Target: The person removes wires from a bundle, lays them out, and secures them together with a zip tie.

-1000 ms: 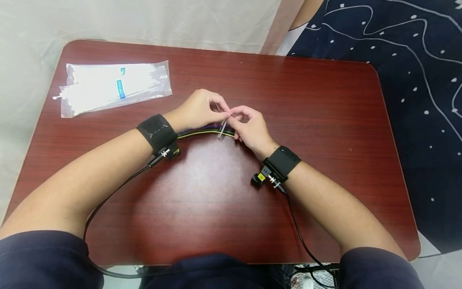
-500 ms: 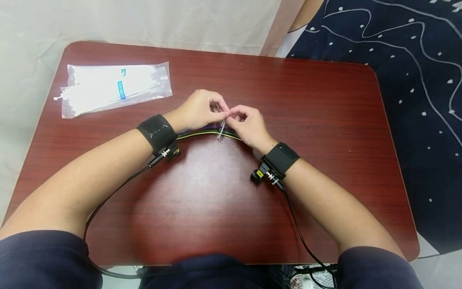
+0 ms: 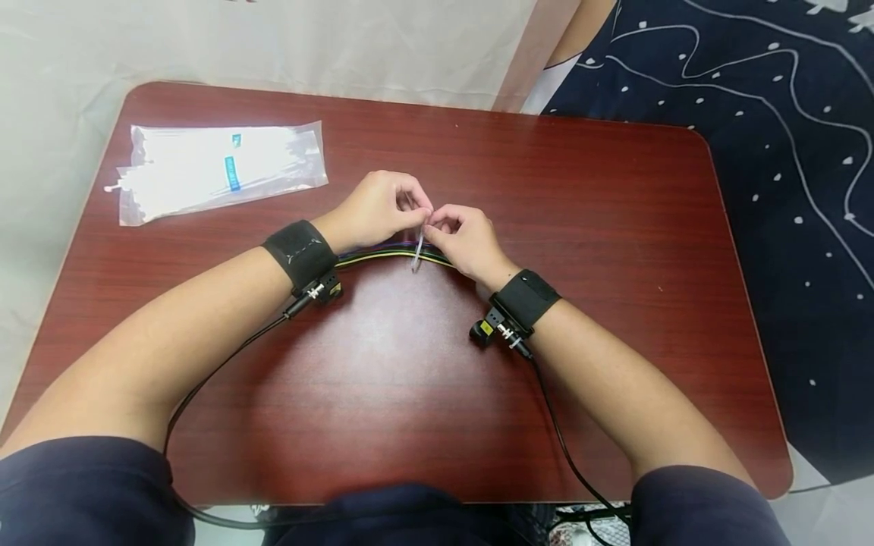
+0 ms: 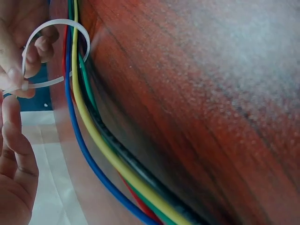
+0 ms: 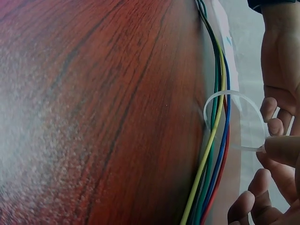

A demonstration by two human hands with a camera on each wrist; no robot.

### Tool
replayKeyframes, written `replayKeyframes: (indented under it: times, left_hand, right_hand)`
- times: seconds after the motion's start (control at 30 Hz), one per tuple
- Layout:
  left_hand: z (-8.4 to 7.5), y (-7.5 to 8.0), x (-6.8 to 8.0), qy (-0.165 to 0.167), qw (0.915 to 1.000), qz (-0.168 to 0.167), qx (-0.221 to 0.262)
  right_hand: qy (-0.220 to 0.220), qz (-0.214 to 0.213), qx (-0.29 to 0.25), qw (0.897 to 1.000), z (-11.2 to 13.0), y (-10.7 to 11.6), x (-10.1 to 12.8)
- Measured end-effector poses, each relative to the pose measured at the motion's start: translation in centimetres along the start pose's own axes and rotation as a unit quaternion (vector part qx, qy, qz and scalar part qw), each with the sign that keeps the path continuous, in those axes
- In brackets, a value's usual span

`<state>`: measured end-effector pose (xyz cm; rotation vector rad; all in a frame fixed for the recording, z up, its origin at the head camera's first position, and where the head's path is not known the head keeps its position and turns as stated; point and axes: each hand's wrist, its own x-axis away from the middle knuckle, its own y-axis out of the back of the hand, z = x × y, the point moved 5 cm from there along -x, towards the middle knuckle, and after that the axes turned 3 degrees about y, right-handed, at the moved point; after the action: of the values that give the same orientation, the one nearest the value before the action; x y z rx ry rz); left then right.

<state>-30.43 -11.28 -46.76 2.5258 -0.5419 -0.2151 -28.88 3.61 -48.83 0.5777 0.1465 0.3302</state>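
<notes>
A white cable tie [image 3: 417, 254] forms a loose loop around a bundle of coloured wires [image 3: 382, 252]. Yellow, blue, green, red and black wires [image 4: 108, 150] show in the left wrist view, with the cable tie [image 4: 56, 21] standing wide of them. My left hand [image 3: 382, 206] pinches the tie between thumb and fingers above the bundle. Close beside it, my right hand [image 3: 471, 239] pinches the tie where its ends meet. In the right wrist view the tie [image 5: 251, 101] reaches from the wires to the fingertips. Fingers partly hide the tie's ends.
A clear plastic bag of white cable ties [image 3: 191, 174] lies at the back left of the reddish-brown table [image 3: 580, 174]. Black cables run from both wrist cameras along the arms. A dark patterned cloth [image 3: 751, 152] hangs at the right, a pale one [image 3: 307, 45] behind.
Both hands keep their pinch near the same spot. The right hand has shifted slightly left, and its lower fingers by the wires have gone out of sight. The head view has tilted slightly.
</notes>
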Motion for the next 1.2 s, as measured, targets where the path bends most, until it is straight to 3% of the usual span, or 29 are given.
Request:
replayKeyframes:
  times: [0.53,0.9,1.2]
  left_hand:
    - [0.1,1.0,-0.2,0.010,0.9991,-0.041,-0.009]
    - [-0.6,2.1,-0.7,0.012,0.9976,-0.064,-0.022]
    - [-1.2,3.6,-1.5,0.012,0.9941,-0.106,-0.021]
  right_hand:
    - [-0.044,0.036,0.012,0.998,-0.6,-1.2,0.3]
    - [-0.040,0.043,0.039,0.998,-0.6,-1.4,0.6]
    - [-0.045,0.062,0.056,0.995,-0.6,-1.8,0.7]
